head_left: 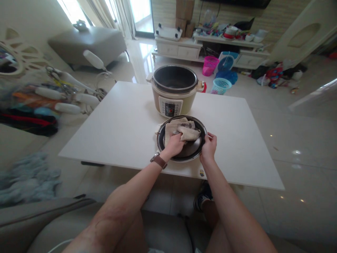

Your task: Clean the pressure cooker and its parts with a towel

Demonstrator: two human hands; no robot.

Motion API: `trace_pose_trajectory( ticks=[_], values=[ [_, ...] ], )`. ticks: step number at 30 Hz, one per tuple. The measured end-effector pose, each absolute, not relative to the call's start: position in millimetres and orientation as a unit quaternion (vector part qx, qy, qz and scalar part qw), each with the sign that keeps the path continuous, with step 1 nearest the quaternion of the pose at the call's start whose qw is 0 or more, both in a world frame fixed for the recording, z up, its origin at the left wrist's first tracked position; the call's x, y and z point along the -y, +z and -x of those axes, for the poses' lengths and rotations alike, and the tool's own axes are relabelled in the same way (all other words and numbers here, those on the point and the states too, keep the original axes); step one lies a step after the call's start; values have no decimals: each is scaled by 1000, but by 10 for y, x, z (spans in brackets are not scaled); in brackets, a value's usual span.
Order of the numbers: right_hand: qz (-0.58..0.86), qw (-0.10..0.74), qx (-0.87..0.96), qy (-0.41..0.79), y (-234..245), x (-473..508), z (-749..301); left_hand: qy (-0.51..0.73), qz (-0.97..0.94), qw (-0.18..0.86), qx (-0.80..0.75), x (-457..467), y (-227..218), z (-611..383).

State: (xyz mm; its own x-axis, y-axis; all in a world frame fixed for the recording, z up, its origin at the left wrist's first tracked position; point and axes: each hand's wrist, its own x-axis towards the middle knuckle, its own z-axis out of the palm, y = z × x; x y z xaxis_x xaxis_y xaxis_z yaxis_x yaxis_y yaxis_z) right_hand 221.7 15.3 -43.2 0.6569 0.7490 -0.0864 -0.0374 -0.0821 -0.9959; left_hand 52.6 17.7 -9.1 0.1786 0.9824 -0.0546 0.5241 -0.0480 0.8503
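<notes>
A round dark lid (193, 149) with a metal rim lies upside down on the white table (118, 126), just in front of a beige pressure cooker (173, 89) that stands open with its dark inner pot showing. My left hand (175, 144), with a brown watch at the wrist, is closed on a beige cloth (181, 130) and presses it into the lid. At the lid's right rim my right hand (209, 144) grips the edge with its fingers curled round it.
A cluttered shelf with cables and white handles (65, 98) stands at the left. Pink (210, 65) and blue (221, 85) baskets sit on the floor behind the table, before a low white cabinet (181, 49). My knees and the sofa edge lie below the table.
</notes>
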Motion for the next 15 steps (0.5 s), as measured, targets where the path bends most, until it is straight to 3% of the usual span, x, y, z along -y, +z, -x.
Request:
trace_pose_trajectory(
  ticks=[15],
  values=[
    [650, 634, 228, 350, -393, -179, -2247, 179, -767, 339, -514, -120, 97, -441]
  ],
)
